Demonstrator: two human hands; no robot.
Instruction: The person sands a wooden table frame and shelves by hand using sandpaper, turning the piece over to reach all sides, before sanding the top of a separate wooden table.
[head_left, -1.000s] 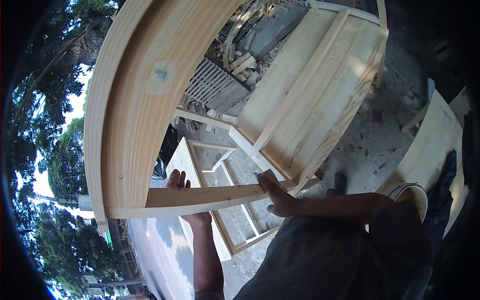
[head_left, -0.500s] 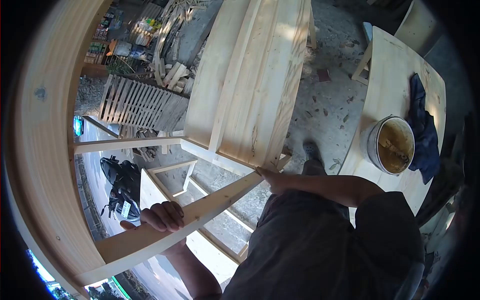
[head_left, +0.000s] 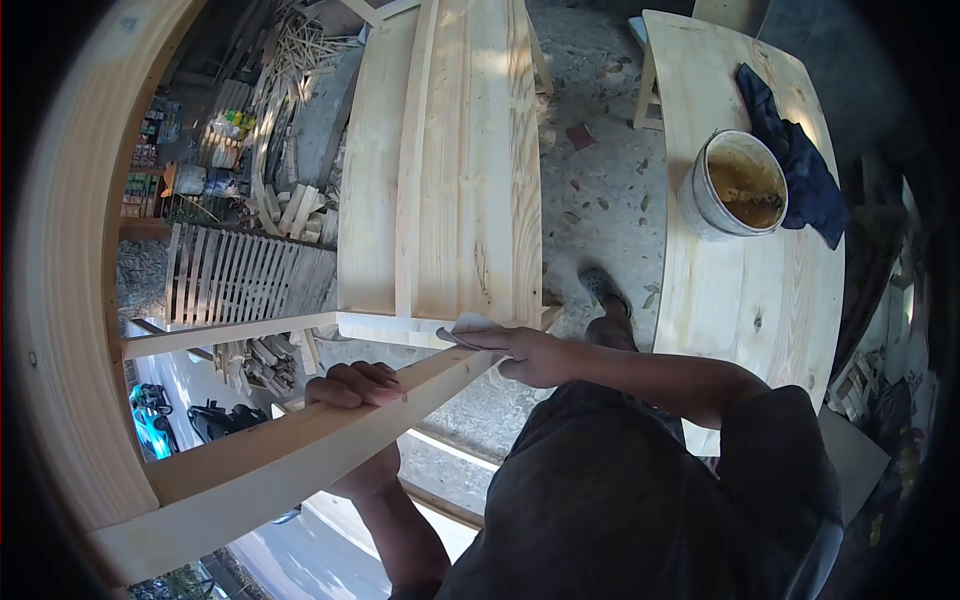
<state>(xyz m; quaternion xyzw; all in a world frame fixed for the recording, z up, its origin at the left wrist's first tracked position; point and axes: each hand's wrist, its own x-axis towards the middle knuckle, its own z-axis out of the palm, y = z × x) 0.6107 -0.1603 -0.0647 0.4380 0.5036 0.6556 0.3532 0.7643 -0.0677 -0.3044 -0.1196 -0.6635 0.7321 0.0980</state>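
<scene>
My left hand (head_left: 360,400) is wrapped around a pale wooden leg (head_left: 290,450), fingers over its upper face and wrist below. The leg runs from a long wooden piece (head_left: 75,250) on the left toward a large wooden panel (head_left: 470,180). At the leg's panel end, my right hand (head_left: 530,355) presses a small pale sheet, which looks like sandpaper (head_left: 472,322), against the wood. Its fingers are together and stretched over the sheet. A second thin leg (head_left: 230,333) runs parallel-like beyond, joined to the panel's end rail (head_left: 390,325).
On the right, a wooden tabletop (head_left: 760,290) carries a bucket (head_left: 705,200) of brownish contents and a dark cloth (head_left: 790,160). A slatted pallet (head_left: 250,275) and scrap wood (head_left: 300,210) lie at the left. Motorbikes (head_left: 222,418) stand beyond the frame.
The camera view has shifted, so the panel and bucket appear further left. My right hand now lies over the leg's end with the pale sheet showing. My left hand still grips the leg.
</scene>
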